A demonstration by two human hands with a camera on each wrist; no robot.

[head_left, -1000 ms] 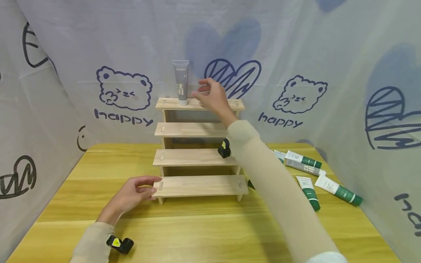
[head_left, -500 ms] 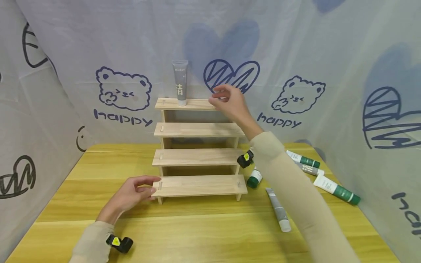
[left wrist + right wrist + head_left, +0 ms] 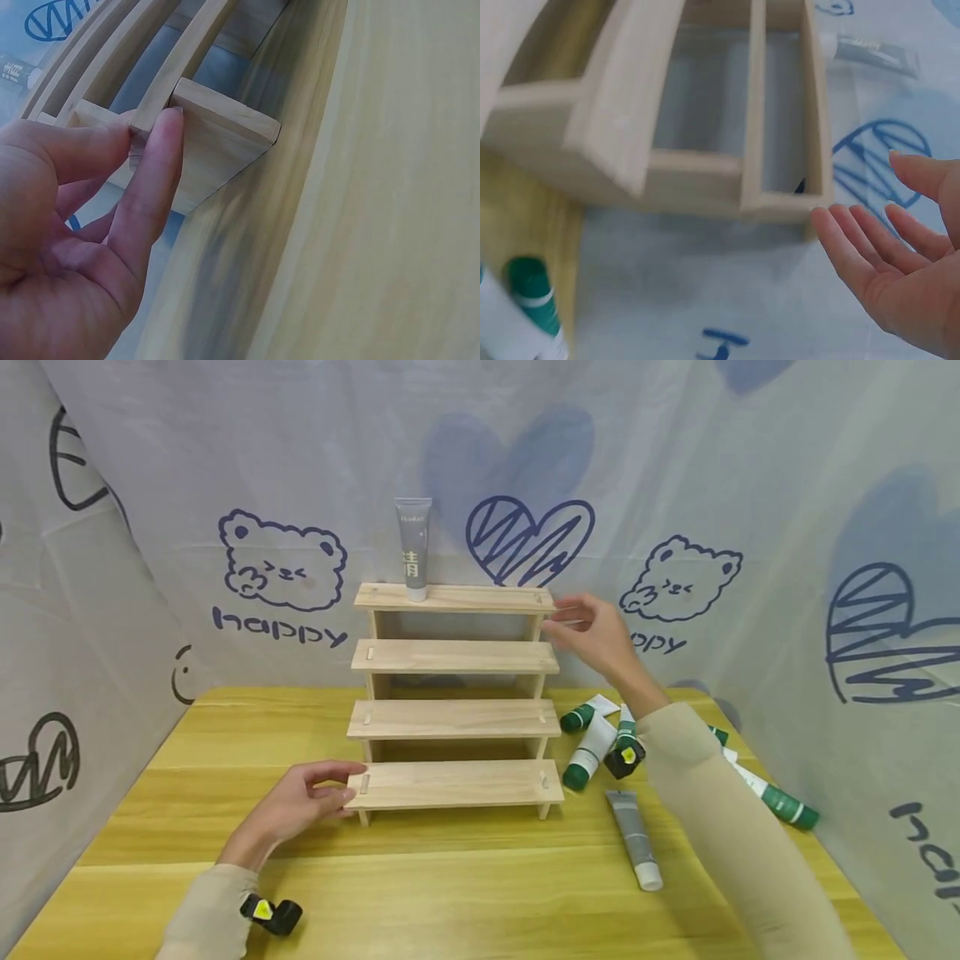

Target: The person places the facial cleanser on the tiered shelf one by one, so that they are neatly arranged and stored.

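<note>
A four-tier wooden display stand (image 3: 453, 720) stands on the table. On its top tier, left of the middle, a grey tube (image 3: 414, 547) stands upright on its white cap. My left hand (image 3: 303, 803) pinches the left end of the lowest tier between thumb and finger; the left wrist view shows this grip on the board (image 3: 187, 52) up close. Beside the right end of the top tier is my right hand (image 3: 596, 631), holding nothing. In the right wrist view its fingers (image 3: 855, 247) are extended, fingertips close to the stand's corner.
Right of the stand lie several white-and-green tubes (image 3: 591, 750), partly behind the right sleeve. A grey tube (image 3: 634, 841) lies nearer the front on the yellow wooden table (image 3: 450, 893). A printed cloth (image 3: 660, 460) hangs behind and along both sides.
My right hand has moved away from the upright grey tube, to the right and down past the top tier's end. The left hand keeps its place on the lowest tier.
</note>
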